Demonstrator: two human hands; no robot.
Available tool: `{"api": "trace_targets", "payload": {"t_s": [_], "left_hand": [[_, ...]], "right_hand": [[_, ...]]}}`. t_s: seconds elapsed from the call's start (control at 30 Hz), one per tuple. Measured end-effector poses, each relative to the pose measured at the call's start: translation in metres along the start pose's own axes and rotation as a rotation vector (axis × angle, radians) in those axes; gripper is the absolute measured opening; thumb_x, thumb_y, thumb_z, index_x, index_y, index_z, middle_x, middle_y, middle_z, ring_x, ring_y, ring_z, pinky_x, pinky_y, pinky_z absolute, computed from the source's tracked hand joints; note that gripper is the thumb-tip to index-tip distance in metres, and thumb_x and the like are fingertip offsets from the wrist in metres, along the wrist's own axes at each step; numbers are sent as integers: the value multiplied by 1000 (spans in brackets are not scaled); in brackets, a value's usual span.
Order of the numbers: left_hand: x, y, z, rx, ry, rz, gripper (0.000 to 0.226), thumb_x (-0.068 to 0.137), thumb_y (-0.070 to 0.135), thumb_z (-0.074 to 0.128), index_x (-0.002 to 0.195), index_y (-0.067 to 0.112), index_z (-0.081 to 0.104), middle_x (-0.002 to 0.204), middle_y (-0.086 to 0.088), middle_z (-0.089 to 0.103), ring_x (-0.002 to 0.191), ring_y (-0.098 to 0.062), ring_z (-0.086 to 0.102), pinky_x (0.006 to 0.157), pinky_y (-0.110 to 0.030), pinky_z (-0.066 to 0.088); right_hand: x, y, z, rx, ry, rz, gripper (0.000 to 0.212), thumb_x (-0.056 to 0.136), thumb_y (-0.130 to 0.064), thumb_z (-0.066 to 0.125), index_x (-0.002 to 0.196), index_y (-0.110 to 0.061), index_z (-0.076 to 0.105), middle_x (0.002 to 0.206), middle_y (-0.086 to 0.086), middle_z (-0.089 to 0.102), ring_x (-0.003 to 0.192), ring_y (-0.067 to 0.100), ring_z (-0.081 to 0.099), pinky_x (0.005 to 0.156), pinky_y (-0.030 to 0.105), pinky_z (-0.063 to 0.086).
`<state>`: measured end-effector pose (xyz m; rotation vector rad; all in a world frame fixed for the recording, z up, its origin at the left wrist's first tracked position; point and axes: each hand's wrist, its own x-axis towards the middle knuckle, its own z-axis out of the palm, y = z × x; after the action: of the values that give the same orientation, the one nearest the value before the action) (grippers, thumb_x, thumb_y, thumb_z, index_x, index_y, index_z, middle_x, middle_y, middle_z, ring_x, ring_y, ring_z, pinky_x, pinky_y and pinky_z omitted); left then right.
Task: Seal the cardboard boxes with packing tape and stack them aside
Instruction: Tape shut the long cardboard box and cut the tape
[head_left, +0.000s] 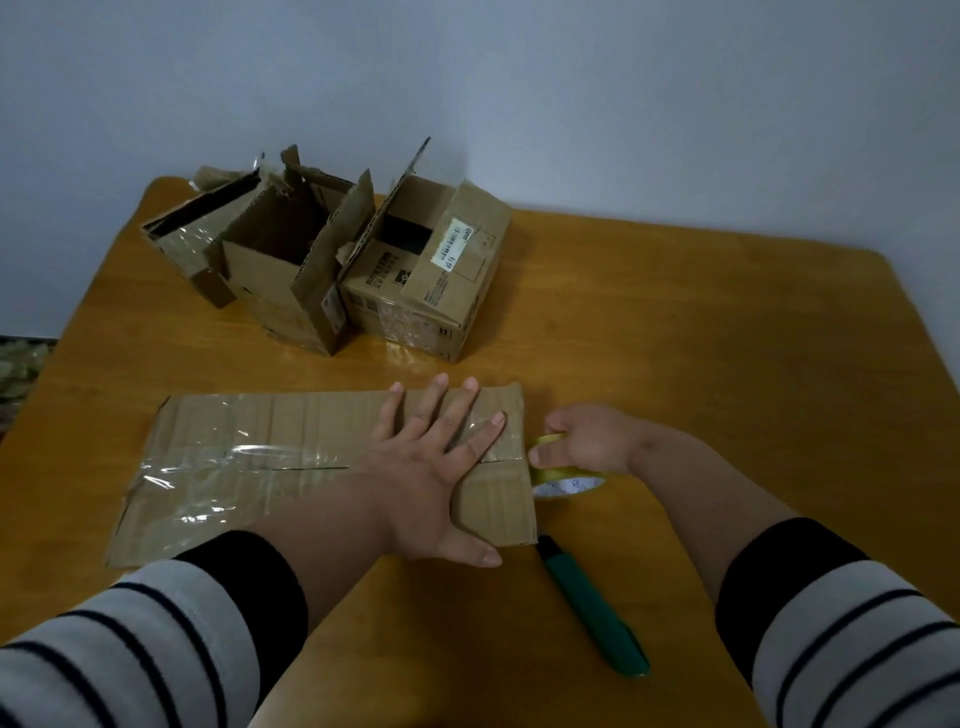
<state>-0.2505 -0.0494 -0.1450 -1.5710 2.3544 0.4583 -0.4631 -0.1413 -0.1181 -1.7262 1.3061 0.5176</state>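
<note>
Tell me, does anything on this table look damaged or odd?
Yes. The three open boxes at the back look battered: torn, ragged flaps and scraps of old tape. The flat box under the left hand carries wrinkled tape. A green knife lies loose near the front, beside the right hand gripping the tape roll.

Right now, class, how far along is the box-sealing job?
Done: clear tape already covers most of the near box's seam. In hand: the left hand presses it flat while the right hand grips the tape roll at its edge. Left: cutting, three open boxes, stacking.
</note>
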Motion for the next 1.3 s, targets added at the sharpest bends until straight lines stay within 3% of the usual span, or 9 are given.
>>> {"api": "trace_targets", "payload": {"t_s": [0.2, 0.27, 0.33, 0.37, 0.67, 0.83, 0.97, 1.17, 1.3], "left_hand": [[2, 2, -9, -29, -33, -14, 134, 41, 107, 27, 133, 44, -46, 145, 1, -52, 139, -29, -40, 110, -62, -20], [2, 2, -9, -24, -36, -20, 133, 42, 106, 27, 133, 43, -46, 145, 0, -53, 136, -29, -43, 109, -61, -23], [0, 2, -6, -19, -33, -12, 130, 43, 107, 22, 131, 41, -48, 144, 1, -53, 133, -28, -48, 106, -60, -29], [0, 2, -5, -23, -28, -10, 128, 44, 107, 19, 130, 41, -49, 144, 1, -53, 131, -27, -50, 104, -59, -31], [-3, 8, -6, 9, 21, 9, 131, 44, 107, 13, 137, 35, -46, 141, 4, -56, 133, -27, -49, 106, -62, -28], [0, 32, 0, 114, 95, 173, 120, 67, 96, 17, 145, 22, -36, 150, 1, -46, 137, -22, -44, 109, -58, -26], [2, 33, 5, 68, 75, 202, 113, 75, 89, 21, 138, 21, -45, 146, 2, -51, 136, -19, -46, 113, -53, -25], [3, 36, -3, 83, 13, 195, 114, 78, 87, 24, 135, 19, -48, 143, 1, -54, 134, -19, -48, 113, -50, -26], [-6, 48, 1, 129, 76, 182, 99, 88, 77, 16, 140, 15, -42, 145, -3, -52, 134, -19, -48, 114, -53, -21]], "right_hand": [[-2, 9, 1, 132, 0, -19, 24, 87, -48, 67, 91, -26, 58, 104, -3, 57, 99, 15, 52, 76, 28, 41], [-5, 15, 0, 397, 21, 15, 29, 74, -44, 73, 93, -25, 63, 107, -6, 55, 105, 15, 47, 79, 29, 35], [-6, 22, 2, 621, 38, 53, 19, 79, -31, 73, 94, -21, 65, 115, -3, 52, 112, 17, 40, 87, 30, 28], [-6, 24, 4, 615, 46, 41, 6, 87, -25, 68, 90, -21, 64, 114, -2, 53, 112, 18, 42, 85, 31, 29], [-6, 6, 6, 174, 82, -54, 27, 100, -41, 51, 97, -16, 59, 88, -3, 54, 82, 10, 49, 66, 25, 38], [-8, 13, 13, 354, 51, -45, 24, 98, -29, 57, 97, -6, 62, 100, 9, 60, 97, 21, 56, 87, 35, 44], [-9, 26, 16, 746, -25, 20, 8, 91, -10, 60, 83, -9, 59, 99, 10, 57, 96, 24, 53, 84, 33, 39], [-4, 23, 15, 654, -20, -11, 6, 95, -16, 60, 100, -18, 60, 112, 10, 60, 107, 24, 55, 97, 36, 42], [-6, 29, 15, 519, 25, 10, 37, 95, -22, 62, 131, -14, 55, 132, 7, 57, 122, 23, 53, 110, 41, 40]]}}
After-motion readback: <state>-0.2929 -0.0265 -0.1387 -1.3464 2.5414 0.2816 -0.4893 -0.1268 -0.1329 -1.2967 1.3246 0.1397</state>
